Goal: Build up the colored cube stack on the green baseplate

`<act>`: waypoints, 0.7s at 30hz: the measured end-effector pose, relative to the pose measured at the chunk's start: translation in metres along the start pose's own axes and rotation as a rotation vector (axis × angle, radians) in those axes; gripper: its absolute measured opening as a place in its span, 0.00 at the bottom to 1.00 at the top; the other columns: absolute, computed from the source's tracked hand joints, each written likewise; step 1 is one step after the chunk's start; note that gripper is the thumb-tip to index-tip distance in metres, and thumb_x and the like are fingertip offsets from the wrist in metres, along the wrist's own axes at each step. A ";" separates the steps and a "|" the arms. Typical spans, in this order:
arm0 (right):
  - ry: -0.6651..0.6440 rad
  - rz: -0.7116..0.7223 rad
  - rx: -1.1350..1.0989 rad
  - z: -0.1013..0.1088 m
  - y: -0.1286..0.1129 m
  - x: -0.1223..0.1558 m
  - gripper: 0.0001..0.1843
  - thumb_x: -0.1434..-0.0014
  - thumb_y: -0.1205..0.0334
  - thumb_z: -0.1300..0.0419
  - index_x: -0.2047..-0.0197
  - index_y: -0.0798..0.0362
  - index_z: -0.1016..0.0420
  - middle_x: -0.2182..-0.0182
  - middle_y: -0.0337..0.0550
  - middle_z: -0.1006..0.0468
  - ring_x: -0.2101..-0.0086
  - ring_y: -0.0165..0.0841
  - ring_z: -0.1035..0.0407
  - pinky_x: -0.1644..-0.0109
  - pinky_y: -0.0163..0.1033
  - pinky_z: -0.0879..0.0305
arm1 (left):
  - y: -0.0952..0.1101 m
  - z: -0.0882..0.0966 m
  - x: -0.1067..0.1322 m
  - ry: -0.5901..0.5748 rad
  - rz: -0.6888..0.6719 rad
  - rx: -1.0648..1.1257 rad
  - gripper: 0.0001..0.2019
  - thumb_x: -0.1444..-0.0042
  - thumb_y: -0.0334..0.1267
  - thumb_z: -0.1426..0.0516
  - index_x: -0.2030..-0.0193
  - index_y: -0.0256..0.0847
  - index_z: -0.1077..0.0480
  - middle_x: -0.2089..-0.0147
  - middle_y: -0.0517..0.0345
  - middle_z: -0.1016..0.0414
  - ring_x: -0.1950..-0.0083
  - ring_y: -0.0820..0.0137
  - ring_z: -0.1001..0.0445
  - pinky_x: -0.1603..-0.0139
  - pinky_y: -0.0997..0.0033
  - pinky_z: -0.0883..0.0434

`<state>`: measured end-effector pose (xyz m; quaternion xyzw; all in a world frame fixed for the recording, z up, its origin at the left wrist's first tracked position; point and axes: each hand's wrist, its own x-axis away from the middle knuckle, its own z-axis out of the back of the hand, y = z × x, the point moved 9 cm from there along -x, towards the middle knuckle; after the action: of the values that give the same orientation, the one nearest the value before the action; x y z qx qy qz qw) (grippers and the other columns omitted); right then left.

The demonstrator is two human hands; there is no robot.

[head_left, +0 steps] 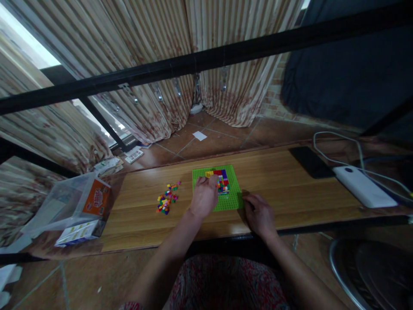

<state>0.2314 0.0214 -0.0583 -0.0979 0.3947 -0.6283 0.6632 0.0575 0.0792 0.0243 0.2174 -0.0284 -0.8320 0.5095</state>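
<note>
A green studded building-block baseplate (232, 203) lies on the wooden board, with a patch of coloured toy bricks (225, 174) built up on it in red, yellow, purple and other colours. My left hand (204, 196) reaches over the plate, fingers closed and pressed down at the bricks' left side. Whatever its fingertips pinch is hidden beneath them. At the plate's right edge, my right hand (260, 216) rests with curled fingers against the edge. Left of the plate, a loose pile of small bricks (164, 203) is scattered on the board.
The wooden board (138, 230) spans the table. Toward the right lie a black phone (311, 162) and a white power bank (364, 186) with a white cable. A clear plastic bin (64, 204) and a small carton (80, 232) stand left. A dark metal bar (180, 69) crosses beyond.
</note>
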 end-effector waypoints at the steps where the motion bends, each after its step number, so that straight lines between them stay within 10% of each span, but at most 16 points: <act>1: 0.001 -0.002 -0.001 0.001 -0.001 0.000 0.13 0.38 0.62 0.49 0.61 0.51 0.23 0.59 0.48 0.22 0.60 0.38 0.27 0.54 0.43 0.30 | 0.001 0.000 -0.002 -0.016 -0.008 -0.026 0.12 0.44 0.26 0.47 0.52 0.38 0.33 0.66 0.54 0.24 0.60 0.62 0.28 0.52 0.60 0.32; 21: 0.014 0.007 -0.014 0.002 -0.002 -0.001 0.14 0.38 0.63 0.50 0.61 0.50 0.22 0.60 0.48 0.22 0.59 0.39 0.27 0.54 0.44 0.30 | -0.014 0.000 0.020 0.285 0.128 0.286 0.06 0.39 0.36 0.43 0.66 0.46 0.24 0.62 0.60 0.20 0.55 0.68 0.27 0.48 0.60 0.36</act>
<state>0.2312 0.0214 -0.0554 -0.0968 0.4040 -0.6240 0.6618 0.0380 0.0690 0.0138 0.4007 -0.0874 -0.7464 0.5241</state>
